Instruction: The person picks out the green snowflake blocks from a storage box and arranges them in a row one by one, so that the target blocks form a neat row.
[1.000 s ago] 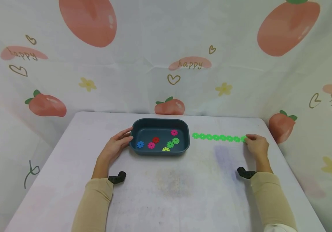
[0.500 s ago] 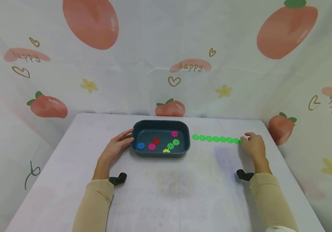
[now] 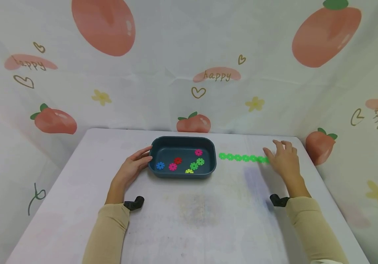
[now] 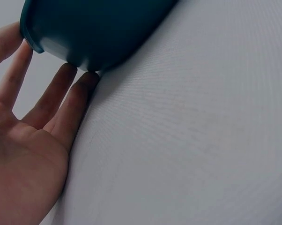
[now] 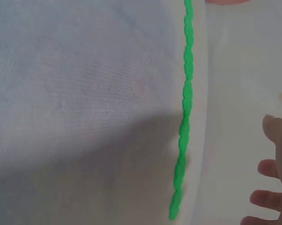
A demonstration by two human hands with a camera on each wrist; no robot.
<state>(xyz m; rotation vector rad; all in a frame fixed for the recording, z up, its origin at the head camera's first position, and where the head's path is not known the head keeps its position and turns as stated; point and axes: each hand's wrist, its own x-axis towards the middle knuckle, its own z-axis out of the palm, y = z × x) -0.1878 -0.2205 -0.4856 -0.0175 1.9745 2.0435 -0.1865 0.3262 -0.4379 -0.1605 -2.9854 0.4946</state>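
Observation:
A row of green flower-shaped plastic discs (image 3: 238, 157) lies end to end on the table, right of the basin. My right hand (image 3: 286, 161) is over its right end with fingers spread and holds nothing; it covers part of the row. In the right wrist view the green row (image 5: 187, 98) runs as a scalloped strip, with the fingertips (image 5: 267, 199) apart from it. My left hand (image 3: 131, 168) reaches to the left side of a dark teal basin (image 3: 182, 175). In the left wrist view its fairly straight fingers (image 4: 54, 91) touch the basin's outer wall (image 4: 94, 33).
Inside the basin are loose flower-shaped discs: a blue one (image 3: 160, 165), a red one (image 3: 177, 160), two pink, two green and a partly hidden yellow one. A patterned cloth (image 3: 162, 73) hangs behind the white table (image 3: 202, 234). Each wrist wears a black device (image 3: 135, 203).
My right hand has let go of the right end of the green row, first shifting slightly left, then lifting with its fingers spread. The left hand stays at the basin.

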